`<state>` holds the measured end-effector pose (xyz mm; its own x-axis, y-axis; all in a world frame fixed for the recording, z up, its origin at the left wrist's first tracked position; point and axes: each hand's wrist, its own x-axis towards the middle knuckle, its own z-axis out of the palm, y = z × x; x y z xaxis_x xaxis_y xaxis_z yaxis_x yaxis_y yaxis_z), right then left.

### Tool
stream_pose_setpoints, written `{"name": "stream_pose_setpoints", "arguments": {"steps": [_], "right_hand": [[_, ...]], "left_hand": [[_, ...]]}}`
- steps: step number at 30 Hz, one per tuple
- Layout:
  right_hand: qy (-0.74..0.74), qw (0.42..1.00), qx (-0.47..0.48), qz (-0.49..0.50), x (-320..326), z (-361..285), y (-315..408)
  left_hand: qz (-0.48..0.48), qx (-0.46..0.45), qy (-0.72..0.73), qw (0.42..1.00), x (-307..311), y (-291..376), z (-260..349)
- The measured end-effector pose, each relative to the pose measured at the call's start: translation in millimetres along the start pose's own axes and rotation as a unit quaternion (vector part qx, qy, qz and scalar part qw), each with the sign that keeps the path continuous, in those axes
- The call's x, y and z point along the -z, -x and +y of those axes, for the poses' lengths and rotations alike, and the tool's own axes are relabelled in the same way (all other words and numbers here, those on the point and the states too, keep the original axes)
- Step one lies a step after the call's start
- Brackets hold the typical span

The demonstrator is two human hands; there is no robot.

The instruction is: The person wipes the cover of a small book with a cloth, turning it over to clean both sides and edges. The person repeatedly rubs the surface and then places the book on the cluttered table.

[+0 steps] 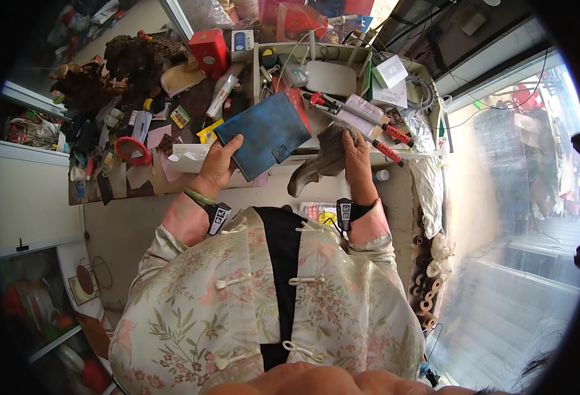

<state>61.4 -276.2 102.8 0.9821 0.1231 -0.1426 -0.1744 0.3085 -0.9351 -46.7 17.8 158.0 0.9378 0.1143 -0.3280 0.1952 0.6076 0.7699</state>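
My left hand (219, 165) grips a blue notebook (265, 136) by its lower left corner, thumb on the cover. A dark snap tab closes the notebook's near edge. In my right hand (358, 160) is a crumpled grey-brown cloth (327, 153), pinched near its top and hanging down to the left. Cloth and notebook are both held up before me, a small gap between them. Behind the cloth lie long tools with red-and-black handles (388, 153) on a white tray-like surface. Part of a red booklet (297, 111) shows behind the notebook.
A white router (332, 78) with upright antennas sits at the back, beside small white boxes (390, 72). Further left are a red box (209, 52), a red-framed round mirror (133, 151) and a dark gnarled wood piece (137, 61). Loose papers and small items crowd the desk (117, 185).
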Motion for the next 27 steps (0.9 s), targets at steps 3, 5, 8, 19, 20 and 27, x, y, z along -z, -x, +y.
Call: {"name": "stream_pose_setpoints", "arguments": {"steps": [3, 5, 8, 19, 20, 27], "right_hand": [[-0.021, 1.000, -0.022, 0.007, 10.2, 0.9, 9.8], [-0.021, 0.999, -0.023, -0.010, 9.4, -5.4, 19.0], [-0.090, 0.989, -0.062, -0.095, -6.3, -18.6, 22.7], [0.626, 0.748, 0.210, -0.071, -68.9, 76.1, -56.0], [0.600, 0.760, 0.243, -0.063, -67.7, 87.0, -57.2], [0.545, 0.806, 0.188, -0.129, -73.2, 83.5, -55.8]], "left_hand": [[0.004, 0.049, 0.068, 0.996, 10.4, -17.3, -25.6], [0.008, 0.098, 0.114, 0.989, 15.6, -30.9, -47.0], [-0.006, 0.140, 0.181, 0.974, 19.4, -49.5, -82.7], [0.071, 0.193, 0.262, 0.943, 4.9, -79.0, -153.4], [0.088, 0.219, 0.245, 0.940, 11.3, -77.6, -150.1], [0.100, 0.180, 0.060, 0.977, 39.7, -97.0, -146.8]]}}
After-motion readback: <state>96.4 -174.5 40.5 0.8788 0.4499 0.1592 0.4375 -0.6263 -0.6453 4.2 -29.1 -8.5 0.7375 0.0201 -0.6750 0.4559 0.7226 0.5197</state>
